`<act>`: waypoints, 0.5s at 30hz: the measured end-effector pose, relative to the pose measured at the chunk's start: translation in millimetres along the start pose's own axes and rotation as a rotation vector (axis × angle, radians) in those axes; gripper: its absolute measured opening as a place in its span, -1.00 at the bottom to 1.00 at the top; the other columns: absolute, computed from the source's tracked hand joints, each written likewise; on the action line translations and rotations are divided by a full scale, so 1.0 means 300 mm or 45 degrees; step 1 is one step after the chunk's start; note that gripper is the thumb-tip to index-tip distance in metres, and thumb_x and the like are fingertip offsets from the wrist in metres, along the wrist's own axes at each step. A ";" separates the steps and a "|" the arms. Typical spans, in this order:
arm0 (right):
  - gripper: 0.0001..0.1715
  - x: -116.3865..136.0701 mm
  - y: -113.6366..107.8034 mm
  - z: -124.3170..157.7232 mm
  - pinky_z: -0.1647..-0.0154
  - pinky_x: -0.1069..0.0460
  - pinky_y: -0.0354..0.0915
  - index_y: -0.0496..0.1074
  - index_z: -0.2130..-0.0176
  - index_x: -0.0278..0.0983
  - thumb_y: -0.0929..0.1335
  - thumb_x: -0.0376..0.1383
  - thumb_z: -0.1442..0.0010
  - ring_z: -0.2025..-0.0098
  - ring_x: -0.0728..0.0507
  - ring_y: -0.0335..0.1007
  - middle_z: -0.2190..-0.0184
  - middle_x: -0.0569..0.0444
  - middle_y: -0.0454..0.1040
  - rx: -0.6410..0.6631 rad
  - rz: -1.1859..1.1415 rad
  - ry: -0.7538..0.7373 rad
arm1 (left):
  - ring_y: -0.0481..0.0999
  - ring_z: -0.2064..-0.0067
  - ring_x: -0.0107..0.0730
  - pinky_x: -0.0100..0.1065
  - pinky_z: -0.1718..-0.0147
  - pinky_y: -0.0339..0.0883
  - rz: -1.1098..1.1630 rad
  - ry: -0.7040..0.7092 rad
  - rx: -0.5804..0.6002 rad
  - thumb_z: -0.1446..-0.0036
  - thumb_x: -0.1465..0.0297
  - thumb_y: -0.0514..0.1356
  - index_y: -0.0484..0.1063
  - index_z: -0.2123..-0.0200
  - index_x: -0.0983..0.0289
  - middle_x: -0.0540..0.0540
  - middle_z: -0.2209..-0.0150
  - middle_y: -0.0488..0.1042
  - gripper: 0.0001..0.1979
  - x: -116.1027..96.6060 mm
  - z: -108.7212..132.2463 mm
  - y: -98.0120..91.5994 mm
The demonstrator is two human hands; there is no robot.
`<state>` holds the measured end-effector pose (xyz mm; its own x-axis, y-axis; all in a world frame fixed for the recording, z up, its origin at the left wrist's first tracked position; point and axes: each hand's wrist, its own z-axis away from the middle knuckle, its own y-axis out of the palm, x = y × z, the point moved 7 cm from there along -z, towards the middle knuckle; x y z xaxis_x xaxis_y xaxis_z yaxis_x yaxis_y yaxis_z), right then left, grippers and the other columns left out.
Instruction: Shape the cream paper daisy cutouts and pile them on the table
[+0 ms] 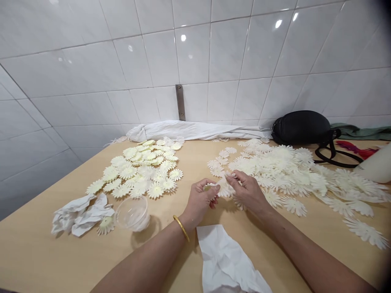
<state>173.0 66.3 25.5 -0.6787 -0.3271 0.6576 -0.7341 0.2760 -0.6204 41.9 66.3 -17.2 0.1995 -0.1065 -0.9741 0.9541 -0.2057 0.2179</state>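
My left hand [200,201], with a gold bangle at the wrist, is closed in a pinch on the edge of a pale petal cutout. Close by on the right, my right hand [249,191] pinches a small white piece at its fingertips. Between the hands shows a white flower-shaped petal cutout [225,188]; the fingers partly hide it, and whether it is one layer or more I cannot tell. Below the hands lies a creased white paper sheet [227,260]. A clear plastic cup [133,214] with whitish contents stands left of my left hand.
Loose yellowish flower cutouts [143,167] lie at left, and a larger pile of cream ones [281,167] at right. Crumpled tissue [82,215] rests near the cup. Along the tiled wall are a white cloth [189,131] and a black bag [301,127]; a white cylinder [377,165] is far right.
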 end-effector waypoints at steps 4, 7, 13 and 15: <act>-0.63 -0.007 -0.016 -0.008 0.53 0.09 0.01 0.07 0.59 -0.24 0.16 -0.13 -0.15 0.57 0.00 0.06 0.67 0.20 0.13 -0.046 -0.063 0.012 | 0.23 0.67 -0.59 -0.53 0.72 0.05 0.017 0.026 -0.010 0.23 0.19 0.28 0.27 0.47 0.28 -0.09 0.68 0.29 -0.66 0.000 -0.002 -0.004; -0.62 -0.056 -0.047 -0.014 0.54 0.08 0.01 0.11 0.59 -0.24 0.16 -0.10 -0.15 0.58 -0.01 0.06 0.68 0.18 0.16 -0.128 -0.070 0.122 | 0.23 0.67 -0.60 -0.53 0.72 0.05 0.011 0.015 -0.055 0.21 0.21 0.28 0.26 0.49 0.27 -0.10 0.68 0.28 -0.68 0.001 -0.005 -0.015; -0.78 -0.087 -0.104 -0.017 0.26 -0.10 0.11 0.40 0.28 -0.24 0.24 -0.29 -0.04 0.18 -0.25 0.23 0.22 -0.06 0.41 -0.321 0.402 0.065 | 0.21 0.67 -0.60 -0.53 0.72 0.06 -0.018 0.005 -0.114 0.15 0.23 0.25 0.26 0.46 0.28 -0.08 0.67 0.28 -0.72 0.006 -0.014 -0.033; -0.74 -0.040 -0.089 -0.007 0.19 -0.11 0.13 0.40 0.22 -0.25 0.22 -0.27 -0.10 0.14 -0.23 0.24 0.18 -0.07 0.42 -0.303 0.283 -0.074 | 0.20 0.67 -0.60 -0.53 0.72 0.05 -0.021 0.012 -0.120 0.14 0.23 0.24 0.26 0.47 0.28 -0.08 0.67 0.28 -0.73 0.007 -0.014 -0.033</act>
<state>200.6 64.8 35.2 -0.8253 -0.2843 0.4879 -0.5575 0.5476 -0.6239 33.7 72.1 -21.6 0.1853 -0.0946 -0.9781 0.9739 -0.1152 0.1957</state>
